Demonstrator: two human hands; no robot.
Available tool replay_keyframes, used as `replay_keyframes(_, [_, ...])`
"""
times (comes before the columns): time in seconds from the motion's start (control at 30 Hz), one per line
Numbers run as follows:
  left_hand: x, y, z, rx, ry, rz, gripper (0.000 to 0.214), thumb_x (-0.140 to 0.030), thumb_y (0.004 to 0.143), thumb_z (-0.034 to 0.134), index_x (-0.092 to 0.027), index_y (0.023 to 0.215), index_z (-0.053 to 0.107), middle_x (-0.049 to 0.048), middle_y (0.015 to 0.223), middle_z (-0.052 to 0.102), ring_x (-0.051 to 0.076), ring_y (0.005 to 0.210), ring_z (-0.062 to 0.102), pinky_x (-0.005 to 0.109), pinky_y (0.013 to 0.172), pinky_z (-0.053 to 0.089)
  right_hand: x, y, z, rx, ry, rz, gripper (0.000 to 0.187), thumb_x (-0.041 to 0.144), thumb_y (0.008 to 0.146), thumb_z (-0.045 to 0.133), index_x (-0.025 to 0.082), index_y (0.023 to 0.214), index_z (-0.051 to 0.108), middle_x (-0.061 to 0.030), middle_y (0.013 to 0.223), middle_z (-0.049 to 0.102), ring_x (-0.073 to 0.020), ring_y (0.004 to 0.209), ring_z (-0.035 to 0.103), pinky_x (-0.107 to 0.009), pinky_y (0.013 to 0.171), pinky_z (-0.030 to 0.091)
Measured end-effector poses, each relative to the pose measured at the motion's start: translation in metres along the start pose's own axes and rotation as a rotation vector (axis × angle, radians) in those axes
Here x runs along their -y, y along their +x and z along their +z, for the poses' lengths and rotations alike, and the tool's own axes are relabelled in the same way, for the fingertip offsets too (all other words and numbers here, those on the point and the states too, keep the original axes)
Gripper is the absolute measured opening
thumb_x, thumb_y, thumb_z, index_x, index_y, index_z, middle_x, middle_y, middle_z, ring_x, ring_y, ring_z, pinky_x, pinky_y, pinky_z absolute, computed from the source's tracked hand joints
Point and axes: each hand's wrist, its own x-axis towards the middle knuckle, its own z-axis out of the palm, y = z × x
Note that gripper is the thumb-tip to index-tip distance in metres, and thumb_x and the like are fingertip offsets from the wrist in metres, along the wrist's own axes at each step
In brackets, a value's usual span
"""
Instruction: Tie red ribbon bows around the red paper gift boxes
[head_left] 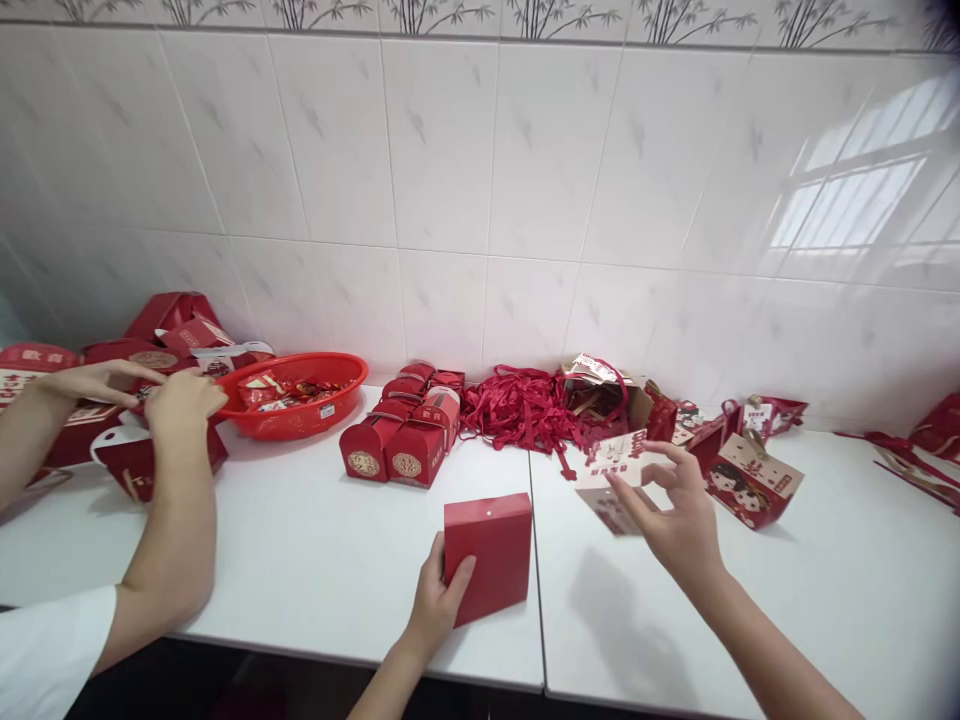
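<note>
My left hand (435,597) grips a plain red gift box (491,555) by its left side, thumb on the front face, just over the front part of the table. Raised above the tabletop to the right, my right hand (671,510) pinches a small cream and red printed gift box (615,480) between thumb and fingers. That printed box looks slightly blurred. Close behind my right hand, another cream and red box with cartoon figures (754,485) lies tilted on the table. A heap of dark red ribbons (517,405) lies by the wall between my hands.
At the left, a co-worker's hands (180,400) work at a red box (124,465). A red plastic basin (300,425) holds small wrapped packets. Several closed red boxes (416,450) stand in rows beside it. An opened carton (637,408) and more red ribbons (915,470) lie further right.
</note>
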Motion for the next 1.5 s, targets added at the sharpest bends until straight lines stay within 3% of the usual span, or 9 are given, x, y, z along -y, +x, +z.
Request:
replay_keyframes(0.2, [0.001, -0.005, 0.005, -0.017, 0.013, -0.002, 0.037, -0.044, 0.081, 0.057, -0.018, 0.107, 0.054, 0.0091, 0.103, 0.066, 0.024, 0.093, 0.064, 0.034, 0.08, 0.052, 0.031, -0.019, 0.027, 0.294, 0.633, 0.343, 0.023, 0.043, 0.075, 0.067, 0.021, 0.083, 0.063, -0.0039, 0.078, 0.065, -0.0183, 0.069, 0.059, -0.03, 0.06, 0.046])
replay_keyframes(0.37, [0.003, -0.005, 0.003, -0.035, 0.068, 0.042, 0.039, -0.042, 0.082, 0.056, -0.018, 0.113, 0.053, 0.0099, 0.108, 0.065, 0.025, 0.099, 0.062, 0.037, 0.085, 0.05, 0.023, -0.043, 0.067, 0.484, 0.387, 0.238, 0.022, 0.038, 0.067, 0.074, 0.026, 0.085, 0.07, -0.0074, 0.093, 0.063, -0.0265, 0.088, 0.058, -0.039, 0.072, 0.048])
replay_keyframes(0.5, [0.006, -0.005, 0.002, -0.023, 0.086, 0.068, 0.038, -0.042, 0.082, 0.056, -0.018, 0.111, 0.054, 0.0096, 0.107, 0.065, 0.026, 0.098, 0.061, 0.038, 0.085, 0.049, 0.016, -0.053, 0.084, 0.412, 0.234, 0.114, 0.018, 0.037, 0.067, 0.075, 0.028, 0.082, 0.069, -0.0098, 0.119, 0.052, -0.0327, 0.115, 0.044, -0.05, 0.093, 0.039])
replay_keyframes(0.67, [0.006, -0.007, 0.003, 0.001, -0.086, 0.055, 0.045, -0.051, 0.083, 0.051, -0.02, 0.115, 0.05, 0.0103, 0.114, 0.061, 0.025, 0.106, 0.058, 0.039, 0.091, 0.046, 0.015, -0.046, 0.092, 0.537, 0.443, -0.009, 0.016, 0.033, 0.073, 0.072, 0.024, 0.082, 0.062, -0.0084, 0.118, 0.059, -0.0273, 0.115, 0.05, -0.046, 0.097, 0.038])
replay_keyframes(0.87, [-0.022, 0.008, -0.003, -0.287, -0.092, 0.218, 0.043, -0.051, 0.089, 0.038, -0.022, 0.12, 0.046, 0.0101, 0.127, 0.048, 0.024, 0.12, 0.045, 0.037, 0.097, 0.038, 0.013, -0.047, 0.102, 0.55, 0.555, 0.096, 0.018, 0.033, 0.073, 0.072, 0.022, 0.082, 0.062, -0.0062, 0.094, 0.067, -0.0239, 0.096, 0.06, -0.038, 0.087, 0.045])
replay_keyframes(1.0, [-0.056, 0.022, -0.003, -0.097, 0.12, 0.268, 0.035, -0.04, 0.08, 0.059, -0.021, 0.109, 0.057, 0.0091, 0.117, 0.057, 0.025, 0.112, 0.051, 0.037, 0.097, 0.037, 0.01, -0.053, 0.104, 0.57, 0.545, 0.17, 0.018, 0.036, 0.073, 0.07, 0.021, 0.08, 0.062, -0.003, 0.082, 0.065, -0.0201, 0.079, 0.06, -0.032, 0.074, 0.046])
replay_keyframes(1.17, [-0.058, 0.02, 0.012, -0.004, 0.119, 0.158, 0.023, -0.039, 0.084, 0.054, -0.018, 0.073, 0.056, 0.0014, 0.069, 0.059, 0.015, 0.064, 0.056, 0.025, 0.061, 0.046, 0.009, -0.067, 0.111, 0.6, 0.665, 0.348, 0.022, 0.039, 0.073, 0.069, 0.021, 0.078, 0.058, -0.0008, 0.073, 0.063, -0.0169, 0.065, 0.058, -0.028, 0.059, 0.046])
replay_keyframes(1.33, [-0.05, 0.016, 0.018, -0.08, 0.104, 0.195, 0.021, -0.039, 0.084, 0.054, -0.018, 0.079, 0.054, 0.0002, 0.071, 0.056, 0.014, 0.066, 0.054, 0.024, 0.063, 0.044, 0.015, -0.076, 0.115, 0.506, 0.85, 0.402, 0.023, 0.038, 0.074, 0.069, 0.022, 0.085, 0.057, -0.0057, 0.095, 0.066, -0.0236, 0.1, 0.06, -0.036, 0.083, 0.048])
replay_keyframes(1.5, [-0.055, 0.018, 0.015, -0.044, 0.112, 0.235, 0.022, -0.039, 0.086, 0.051, -0.018, 0.082, 0.056, 0.0012, 0.074, 0.056, 0.015, 0.069, 0.055, 0.025, 0.066, 0.044, 0.017, -0.079, 0.118, 0.472, 0.899, 0.405, 0.022, 0.036, 0.076, 0.068, 0.023, 0.09, 0.059, -0.0043, 0.092, 0.067, -0.0237, 0.104, 0.059, -0.039, 0.092, 0.044])
